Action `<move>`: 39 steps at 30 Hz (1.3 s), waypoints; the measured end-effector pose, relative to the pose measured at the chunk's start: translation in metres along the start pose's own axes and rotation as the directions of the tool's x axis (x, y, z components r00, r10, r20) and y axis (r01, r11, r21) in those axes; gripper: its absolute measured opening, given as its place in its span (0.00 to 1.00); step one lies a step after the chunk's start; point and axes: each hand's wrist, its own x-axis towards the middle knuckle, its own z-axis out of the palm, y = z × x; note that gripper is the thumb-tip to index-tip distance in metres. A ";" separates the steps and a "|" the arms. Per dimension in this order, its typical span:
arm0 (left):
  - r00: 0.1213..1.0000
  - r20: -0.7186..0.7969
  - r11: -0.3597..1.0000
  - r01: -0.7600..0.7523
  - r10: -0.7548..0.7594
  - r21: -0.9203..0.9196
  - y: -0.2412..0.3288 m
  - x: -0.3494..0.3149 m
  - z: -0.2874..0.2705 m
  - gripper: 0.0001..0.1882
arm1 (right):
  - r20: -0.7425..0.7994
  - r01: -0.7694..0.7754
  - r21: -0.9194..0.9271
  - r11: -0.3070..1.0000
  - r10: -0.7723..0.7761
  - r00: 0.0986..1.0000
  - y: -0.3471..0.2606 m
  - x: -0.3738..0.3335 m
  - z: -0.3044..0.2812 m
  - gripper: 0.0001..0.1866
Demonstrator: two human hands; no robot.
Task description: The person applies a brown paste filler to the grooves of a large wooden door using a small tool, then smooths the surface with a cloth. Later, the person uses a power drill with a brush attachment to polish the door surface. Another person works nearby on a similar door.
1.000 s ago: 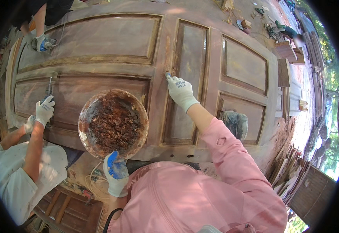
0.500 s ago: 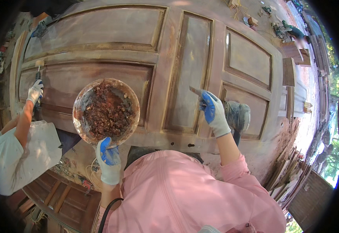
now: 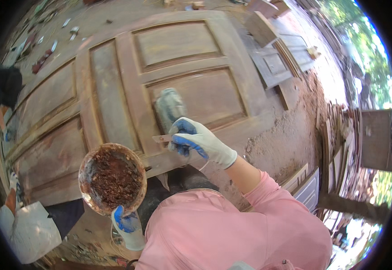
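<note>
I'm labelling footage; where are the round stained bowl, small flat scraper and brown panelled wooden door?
Round stained bowl [image 3: 84,175]: head view, left rim.
Small flat scraper [image 3: 161,138]: head view, blade.
Brown panelled wooden door [image 3: 132,76]: head view, frame.

there is one large wooden door [image 3: 128,69] with five recessed panels [image 3: 178,45]: two left, two right, one narrow one between. there is one round basin [image 3: 141,176] and one flat-bladed scraper [image 3: 161,139]. the person's own gloved left hand [image 3: 127,228] and gloved right hand [image 3: 202,143] make two. one white-topped co-worker [image 3: 33,231] and one dark-clothed co-worker [image 3: 2,87] make two.
</note>
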 end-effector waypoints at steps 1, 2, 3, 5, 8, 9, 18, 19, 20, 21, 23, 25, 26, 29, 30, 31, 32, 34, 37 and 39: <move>1.000 0.015 1.000 0.012 -0.011 -0.023 0.000 0.006 0.001 0.18 | 0.009 0.037 -0.001 0.999 -0.037 0.999 -0.007 -0.004 -0.003 0.19; 0.989 0.094 0.984 -0.126 0.114 0.129 -0.003 0.007 0.010 0.16 | -0.057 0.080 -0.019 0.997 -0.081 0.995 -0.015 -0.012 -0.008 0.20; 0.955 0.178 0.921 -0.281 0.239 0.272 -0.007 0.013 0.016 0.14 | -0.109 0.126 -0.033 0.992 -0.129 0.986 -0.017 -0.017 -0.017 0.21; 0.994 0.108 0.981 -0.025 0.003 0.195 0.003 0.021 0.022 0.13 | -0.173 0.160 -0.096 0.982 -0.175 0.969 -0.006 -0.038 -0.041 0.22; 0.937 0.300 0.949 -0.245 0.179 0.197 -0.018 0.034 -0.008 0.14 | -0.286 0.191 -0.222 0.956 -0.251 0.925 0.014 -0.068 -0.043 0.19; 0.906 0.349 0.912 -0.332 0.239 0.240 -0.027 0.045 -0.017 0.15 | -0.311 0.211 -0.225 0.951 -0.275 0.910 0.024 -0.076 -0.042 0.18; 0.770 0.500 0.726 -0.596 0.397 0.341 -0.027 -0.015 0.025 0.19 | -0.314 0.204 -0.365 0.908 -0.326 0.891 0.031 -0.152 0.001 0.14; 0.729 0.546 0.653 -0.655 0.414 0.380 -0.021 -0.028 0.034 0.20 | -0.294 0.200 -0.400 0.895 -0.332 0.896 0.031 -0.160 0.004 0.14; 0.693 0.586 0.601 -0.696 0.420 0.392 -0.016 -0.039 0.042 0.21 | -0.281 0.202 -0.431 0.880 -0.343 0.897 0.031 -0.170 0.008 0.14; 0.659 0.617 0.541 -0.735 0.430 0.408 -0.009 -0.052 0.047 0.23 | -0.260 0.211 -0.459 0.863 -0.358 0.897 0.030 -0.177 0.012 0.13; 0.617 0.657 0.482 -0.775 0.434 0.409 0.000 -0.066 0.057 0.25 | -0.233 0.199 -0.569 0.798 -0.389 0.891 0.023 -0.188 0.030 0.12; 0.568 0.684 0.397 -0.819 0.459 0.413 0.003 -0.079 0.073 0.28 | -0.168 0.240 -0.740 0.628 -0.517 0.839 0.023 -0.194 0.035 0.11; 0.582 0.673 0.418 -0.808 0.457 0.415 -0.002 -0.086 0.078 0.27 | -0.098 0.270 -0.830 0.488 -0.604 0.791 0.028 -0.194 0.033 0.10; 0.645 0.621 0.525 -0.750 0.446 0.402 -0.023 -0.108 0.095 0.24 | -0.021 0.190 -0.959 0.210 -0.723 0.691 0.033 -0.199 0.019 0.09; 0.646 0.620 0.530 -0.748 0.446 0.399 -0.024 -0.112 0.100 0.23 | -0.026 0.135 -0.979 0.155 -0.745 0.667 0.032 -0.200 0.016 0.09; 0.592 0.649 0.451 -0.799 0.478 0.397 -0.024 -0.116 0.106 0.22 | -0.045 0.089 -0.986 0.142 -0.740 0.671 0.029 -0.200 0.013 0.09; 0.582 0.657 0.436 -0.807 0.478 0.398 -0.026 -0.122 0.113 0.21 | -0.064 0.045 -0.991 0.128 -0.735 0.675 0.026 -0.199 0.009 0.09; 0.604 0.658 0.475 -0.786 0.450 0.396 -0.031 -0.130 0.126 0.17 | -0.078 -0.038 -0.997 0.070 -0.740 0.668 0.020 -0.196 0.001 0.09; 0.557 0.720 0.495 -0.801 0.413 0.336 -0.038 -0.134 0.139 0.24 | -0.048 -0.120 -0.992 -0.039 -0.763 0.644 0.017 -0.193 -0.015 0.09; 0.646 0.697 0.703 -0.650 0.312 0.288 -0.046 -0.136 0.152 0.34 | -0.032 -0.150 -0.986 -0.077 -0.788 0.615 0.015 -0.191 -0.027 0.09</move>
